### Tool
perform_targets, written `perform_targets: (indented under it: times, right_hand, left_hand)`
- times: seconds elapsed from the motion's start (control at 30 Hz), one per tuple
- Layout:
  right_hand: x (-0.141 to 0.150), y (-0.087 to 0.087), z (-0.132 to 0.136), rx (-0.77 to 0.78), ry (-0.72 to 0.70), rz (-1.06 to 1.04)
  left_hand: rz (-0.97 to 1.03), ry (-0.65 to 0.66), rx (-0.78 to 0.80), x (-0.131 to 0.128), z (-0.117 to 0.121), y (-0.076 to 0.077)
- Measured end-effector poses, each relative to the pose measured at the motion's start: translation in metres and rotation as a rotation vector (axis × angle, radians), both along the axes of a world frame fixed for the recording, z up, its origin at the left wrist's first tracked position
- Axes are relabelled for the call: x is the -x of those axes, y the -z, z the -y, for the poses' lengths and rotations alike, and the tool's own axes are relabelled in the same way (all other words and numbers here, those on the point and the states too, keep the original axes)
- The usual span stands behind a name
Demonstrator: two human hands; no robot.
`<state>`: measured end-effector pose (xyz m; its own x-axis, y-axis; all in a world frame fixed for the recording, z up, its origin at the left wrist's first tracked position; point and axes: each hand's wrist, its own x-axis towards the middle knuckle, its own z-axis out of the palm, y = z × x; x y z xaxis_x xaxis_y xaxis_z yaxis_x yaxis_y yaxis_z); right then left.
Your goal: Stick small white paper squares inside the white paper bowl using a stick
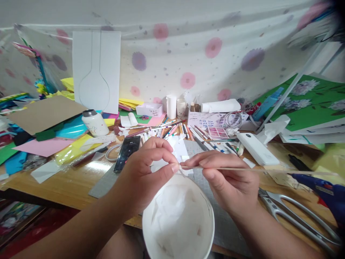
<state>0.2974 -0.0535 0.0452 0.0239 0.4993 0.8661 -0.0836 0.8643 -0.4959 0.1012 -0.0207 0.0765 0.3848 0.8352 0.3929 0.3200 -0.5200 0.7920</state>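
Thumb and fingers of my left hand are pinched together above the far rim of a white bowl-like container. They meet at the tip of a thin wooden stick; whatever small piece sits in that pinch is too small to name. My right hand grips the stick between thumb and fingers, and its long end runs out to the right. Inside the container the white lining looks crumpled, with a few brownish marks. The container is at the front edge of the table, below both hands.
Large scissors and a blue glue gun lie at the right. A phone and a white bottle are at the left. Many pens spread across the back, near a white power bank. A grey cutting mat lies underneath.
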Motion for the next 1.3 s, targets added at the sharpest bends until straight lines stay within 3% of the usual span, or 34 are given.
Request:
perform_targets:
  times: [0.33,0.63,1.03,1.3]
  right_hand:
    - [-0.001,0.012,-0.003,0.094,-0.001,-0.113]
    - [-0.005,0.001,-0.015,0.276,-0.105,-0.427]
    - [0.003,0.014,-0.006,0.202,-0.193,-0.106]
    - [0.003,0.017,-0.005,0.194,-0.026,-0.107]
  left_hand:
    - [-0.024,-0.015,0.057,-0.003,0.001,-0.009]
    - [-0.091,0.017,-0.028,0.009,-0.007,0.007]
    - [-0.111,-0.016,-0.174,0.003,-0.003,0.008]
    - [-0.092,0.000,-0.220,0.001,-0.002,0.008]
